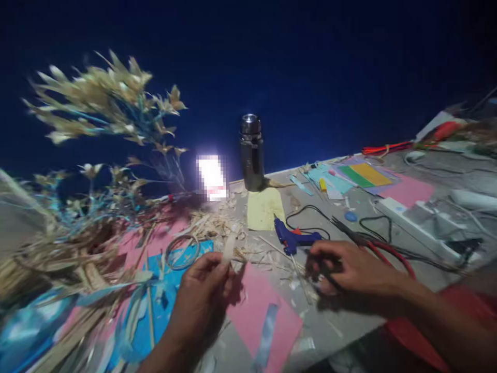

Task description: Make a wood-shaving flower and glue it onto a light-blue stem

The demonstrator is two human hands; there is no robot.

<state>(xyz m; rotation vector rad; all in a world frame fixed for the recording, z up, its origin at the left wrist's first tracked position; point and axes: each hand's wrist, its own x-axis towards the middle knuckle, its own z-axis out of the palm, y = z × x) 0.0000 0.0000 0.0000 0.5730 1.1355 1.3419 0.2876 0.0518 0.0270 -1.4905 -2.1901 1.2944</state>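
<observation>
Between the thumb and fingers of my left hand (pixel 209 280) is a pale, flat strip (pixel 229 247), like dried husk, held upright. My right hand (pixel 344 269) is curled over the table to the right, closed around a dark object (pixel 330 277); blur hides what kind it is. Just beyond the right hand lies a blue glue gun (pixel 293 235), its nozzle pointing away. A yellow sheet (pixel 264 207) is partly under that nozzle. Below and between my hands rests a pink sheet (pixel 264 311) with a bluish strip (pixel 267 331) across it.
A dark flask (pixel 252 155) stands at the back edge beside a bright light (pixel 212 176). Dried flowers (pixel 104 103) rise at left above husk scraps and a wire ring (pixel 182 252). Red-handled pliers (pixel 373 243), black cables and a white power strip (pixel 411 223) lie at right.
</observation>
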